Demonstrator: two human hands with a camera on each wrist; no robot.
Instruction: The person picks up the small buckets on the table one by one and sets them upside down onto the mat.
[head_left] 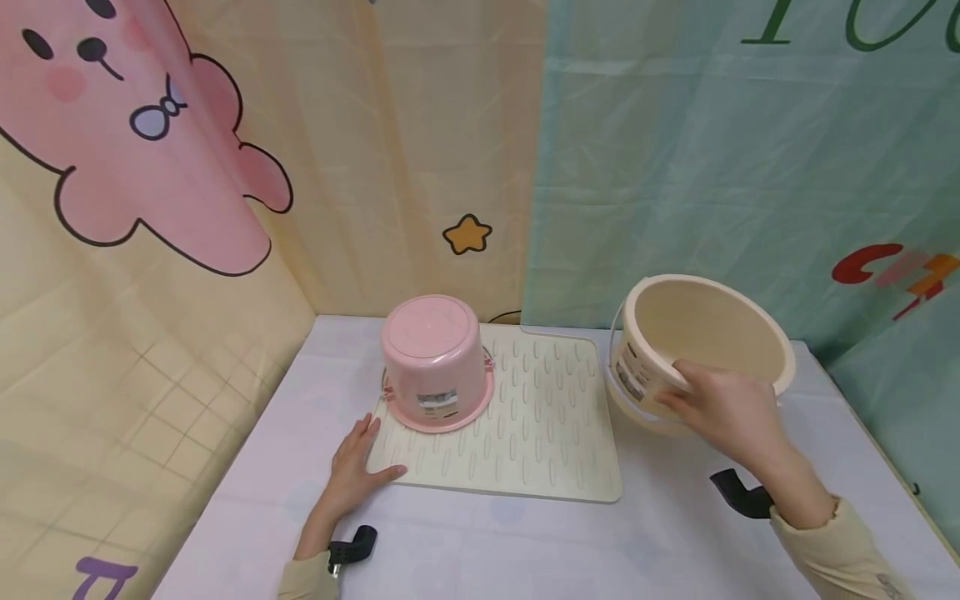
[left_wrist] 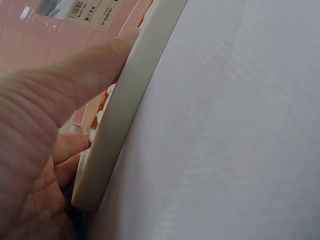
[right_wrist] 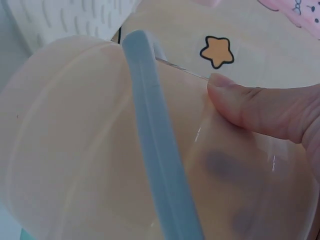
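Observation:
A pink bucket (head_left: 433,358) stands upside down on the left part of a cream ribbed mat (head_left: 551,417). My left hand (head_left: 352,462) rests at the mat's front left corner with its fingers extended; in the left wrist view its thumb (left_wrist: 95,70) lies along the mat's edge (left_wrist: 122,105). On the right, a cream bucket (head_left: 637,358) leans with its mouth up and toward me. My right hand (head_left: 723,412) grips its near rim, the thumb (right_wrist: 250,105) outside and the fingers showing faintly through the wall. Across that wall runs the bucket's pale handle (right_wrist: 155,135).
A white cloth covers the table (head_left: 525,550). Printed curtains (head_left: 420,167) hang behind it and along both sides. Black wrist mounts (head_left: 352,546) are worn on both forearms. A thin dark cable (head_left: 504,315) shows behind the mat.

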